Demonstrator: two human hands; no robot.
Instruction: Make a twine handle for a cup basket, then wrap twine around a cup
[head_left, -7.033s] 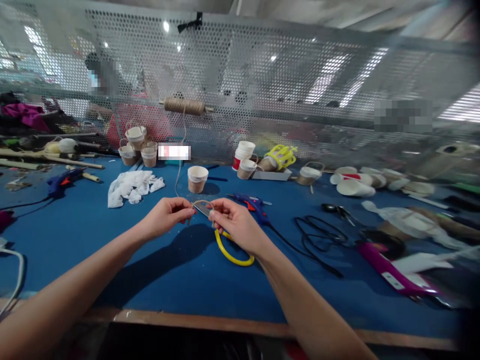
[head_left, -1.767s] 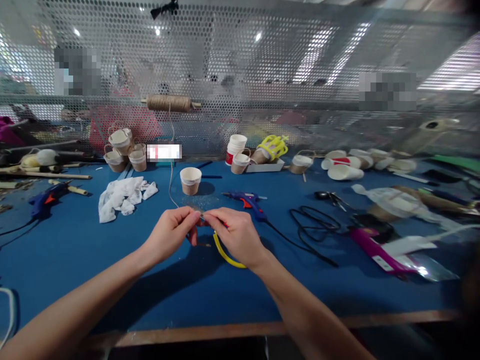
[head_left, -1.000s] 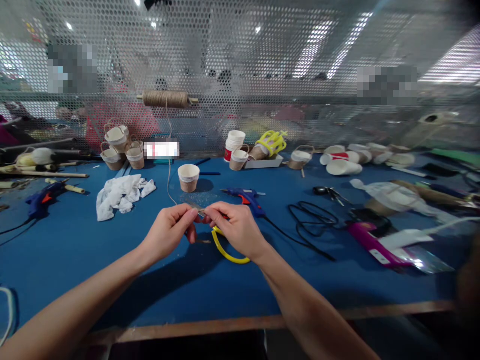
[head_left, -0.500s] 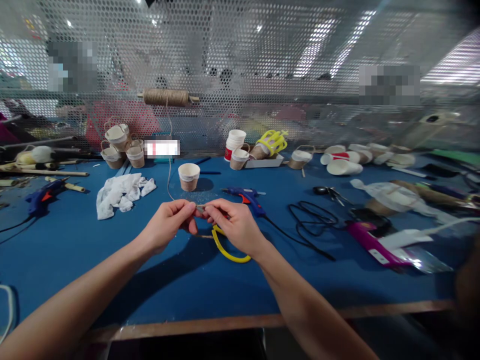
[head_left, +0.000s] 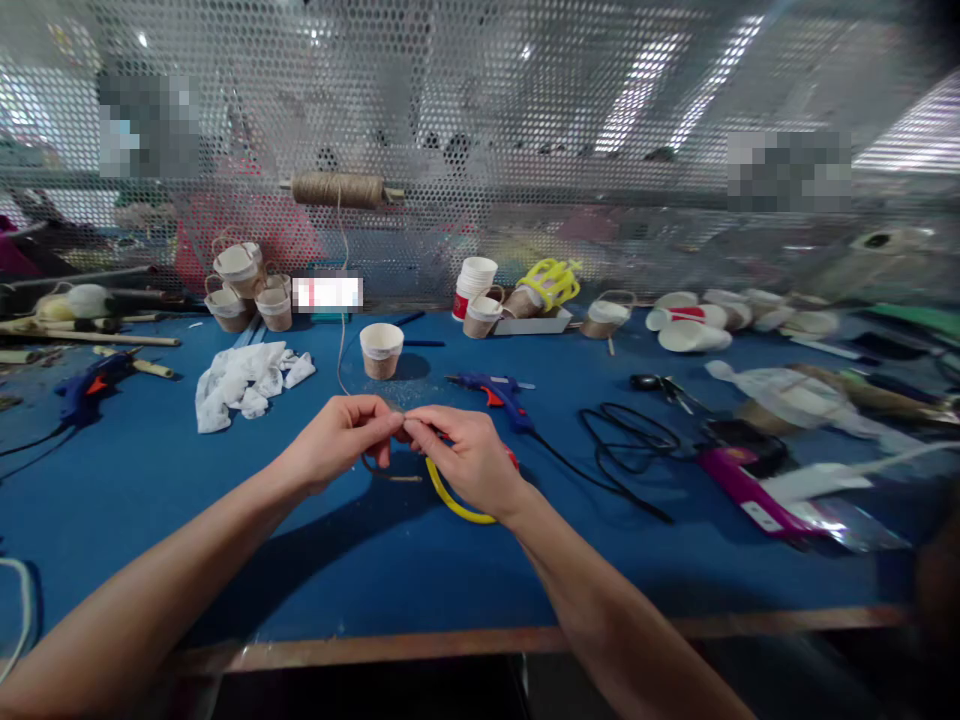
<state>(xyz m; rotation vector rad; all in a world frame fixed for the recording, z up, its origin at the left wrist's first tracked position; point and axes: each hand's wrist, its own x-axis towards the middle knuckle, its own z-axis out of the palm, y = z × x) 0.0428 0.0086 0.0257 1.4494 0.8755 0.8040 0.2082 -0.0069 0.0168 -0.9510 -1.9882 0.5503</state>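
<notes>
My left hand [head_left: 346, 436] and my right hand [head_left: 471, 452] meet over the blue table, fingertips pinched together on jute twine. The twine [head_left: 343, 345] hangs from a spool [head_left: 337, 189] on a rod and runs down to my left hand. Below the fingers, its loose end [head_left: 405, 478] sticks out to the right. Under my right hand lies a curved yellow loop [head_left: 457, 508], with a bit of red showing beside the knuckles; most of that object is covered. Just beyond my hands stands a paper cup [head_left: 381, 352] with twine wound round its lower part and a white band above.
A blue glue gun [head_left: 495, 392] lies right of the cup, its black cord trailing rightwards. Crumpled white cloth [head_left: 244, 385] is on the left. Twine-wrapped cups with handles [head_left: 238, 262] line the back, near a perforated metal screen. Another glue gun [head_left: 94, 388] rests far left.
My fingertips have drawn closer together on the twine, and the loose end below has shifted slightly left and down. The view has moved a little; the cup and glue gun stay put.
</notes>
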